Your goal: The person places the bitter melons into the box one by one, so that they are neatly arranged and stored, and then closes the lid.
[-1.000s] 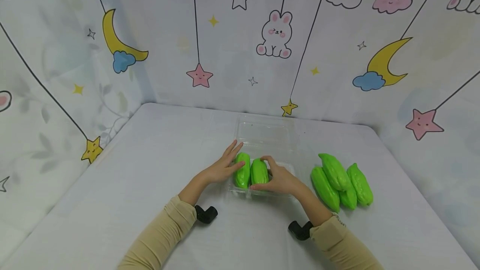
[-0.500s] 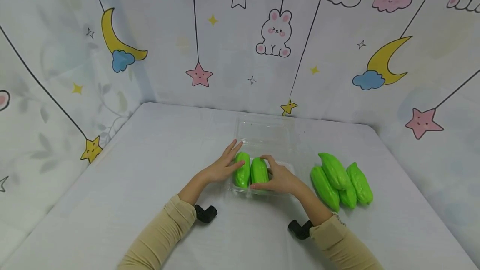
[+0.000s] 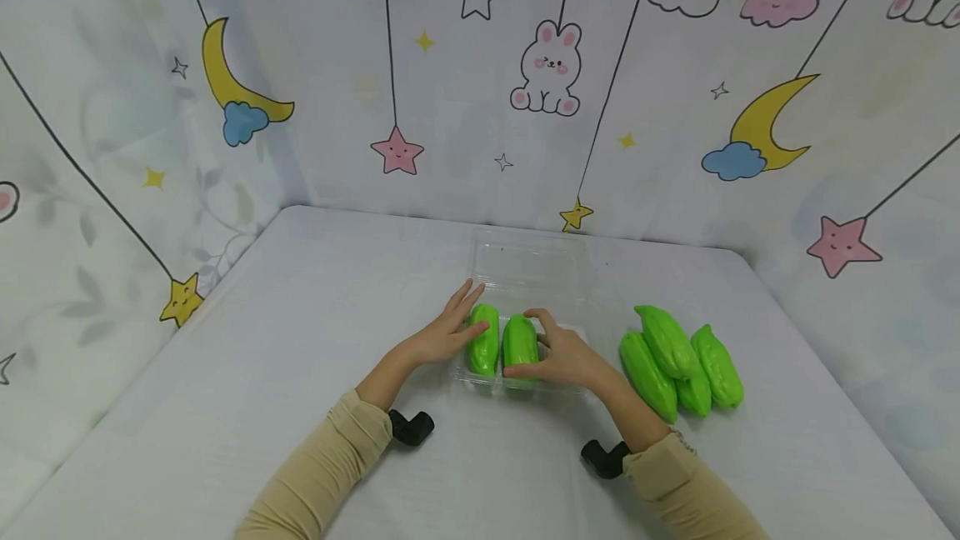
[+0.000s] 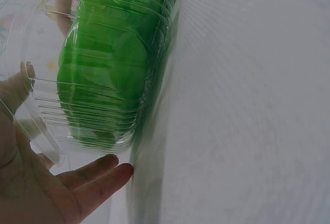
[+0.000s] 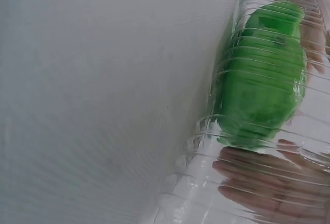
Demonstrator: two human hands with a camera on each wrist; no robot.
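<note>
Box (image 3: 480, 380), lid (image 3: 528, 265) open, sits at mid-frame; a pile (image 3: 669, 344) of four pods lies right of it, a left pod (image 3: 486, 352) and a right pod (image 3: 520, 344) inside. The right hand (image 3: 562, 359) grips the right pod, thumb and fingers curled; the left hand (image 3: 441, 340), fingers spread, holds nothing at the left pod. Seating the right pod appears in hand; the next move presumably calls for releasing it squarely.

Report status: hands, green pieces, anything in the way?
Right hand gripping right green piece in clear container. Left hand spread at left green piece. Lid open behind, no obstruction seen. Four more green pieces at right.
</note>
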